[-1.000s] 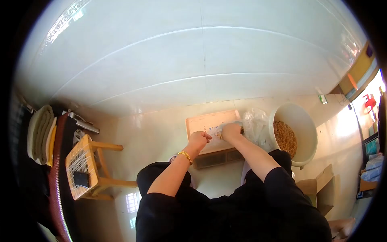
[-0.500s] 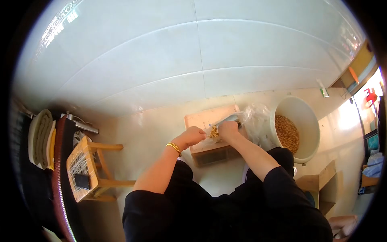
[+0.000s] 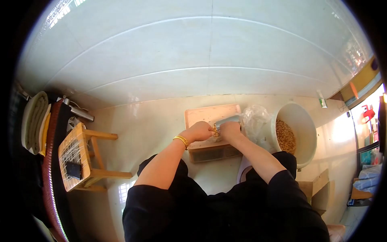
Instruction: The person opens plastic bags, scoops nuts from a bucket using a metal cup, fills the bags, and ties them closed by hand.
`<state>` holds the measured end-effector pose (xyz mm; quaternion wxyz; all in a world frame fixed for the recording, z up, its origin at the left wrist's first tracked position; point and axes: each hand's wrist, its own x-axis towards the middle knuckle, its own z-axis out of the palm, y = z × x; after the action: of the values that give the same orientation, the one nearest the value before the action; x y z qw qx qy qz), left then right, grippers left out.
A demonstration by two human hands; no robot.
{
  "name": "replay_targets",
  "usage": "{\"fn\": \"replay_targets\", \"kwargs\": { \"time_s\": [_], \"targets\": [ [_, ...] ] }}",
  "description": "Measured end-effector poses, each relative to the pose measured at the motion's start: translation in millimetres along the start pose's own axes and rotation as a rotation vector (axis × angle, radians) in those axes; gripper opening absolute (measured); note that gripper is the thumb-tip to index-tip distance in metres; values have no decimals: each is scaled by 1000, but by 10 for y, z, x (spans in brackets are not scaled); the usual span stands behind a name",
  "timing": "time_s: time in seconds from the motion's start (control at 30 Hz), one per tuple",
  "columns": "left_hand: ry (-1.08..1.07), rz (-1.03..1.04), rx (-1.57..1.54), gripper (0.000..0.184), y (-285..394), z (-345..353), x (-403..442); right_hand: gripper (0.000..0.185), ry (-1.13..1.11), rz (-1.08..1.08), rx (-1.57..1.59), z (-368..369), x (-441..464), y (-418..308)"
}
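My right hand (image 3: 230, 131) is closed on a grey metal scoop (image 3: 228, 119) over a low pinkish stool-like box (image 3: 201, 114). Yellowish-brown kernels (image 3: 216, 130) lie at the scoop's left end; their exact kind is too small to tell. My left hand (image 3: 200, 132), below a gold bracelet, has its fingers pinched together right beside those kernels. What it grips, if anything, is hidden. Some translucent material, perhaps thin plastic, shows under the hands. To the right, a crumpled clear plastic bag (image 3: 256, 117) rests against a large whitish bucket (image 3: 307, 135) partly filled with similar kernels (image 3: 285, 136).
On the left stands a wooden stool (image 3: 86, 161) with a woven seat and a dark phone-like object (image 3: 74, 170) on it. Folded cloth (image 3: 35, 123) lies behind it. An open cardboard box (image 3: 320, 187) sits right of my legs. The tiled wall (image 3: 169, 44) rises ahead.
My left hand has moved right, closer to the scoop, and now hides part of the kernels. The right hand stays on the scoop. The whole view has shifted slightly.
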<state>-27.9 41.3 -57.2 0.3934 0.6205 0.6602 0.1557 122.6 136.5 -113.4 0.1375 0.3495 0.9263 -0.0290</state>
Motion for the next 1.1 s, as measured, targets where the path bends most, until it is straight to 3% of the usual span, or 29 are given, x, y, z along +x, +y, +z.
{"fn": "replay_targets", "kwargs": {
  "time_s": [0.23, 0.37, 0.47, 0.53, 0.63, 0.77, 1.0, 1.03, 1.1],
  "targets": [
    [-15, -48, 49, 28, -48, -96, 45, 25, 56, 19, 9, 35, -46, 117],
    [56, 8, 42, 28, -24, -81, 41, 29, 60, 82, 89, -443, -182, 133],
    [118, 86, 42, 29, -75, -107, 79, 29, 10, 124, 321, -798, -213, 294],
    [61, 16, 39, 30, 28, -220, 44, 31, -394, 212, 751, -1057, -238, 513],
    [25, -47, 40, 33, 42, -264, 14, 36, -419, 129, 948, -1277, -452, 863],
    [4, -56, 31, 34, -11, -232, 6, 32, -266, 213, 1160, -1559, -984, 1286],
    [-49, -45, 50, 35, -66, -213, -6, 30, 331, 411, 1624, -1443, -1970, 2146],
    [-49, -44, 48, 35, -72, -209, -1, 30, 332, 412, 1622, -1381, -2049, 2248],
    [-54, -44, 38, 33, -67, -204, 2, 35, 391, 630, 1406, -1201, -2140, 2428]
  ]
}}
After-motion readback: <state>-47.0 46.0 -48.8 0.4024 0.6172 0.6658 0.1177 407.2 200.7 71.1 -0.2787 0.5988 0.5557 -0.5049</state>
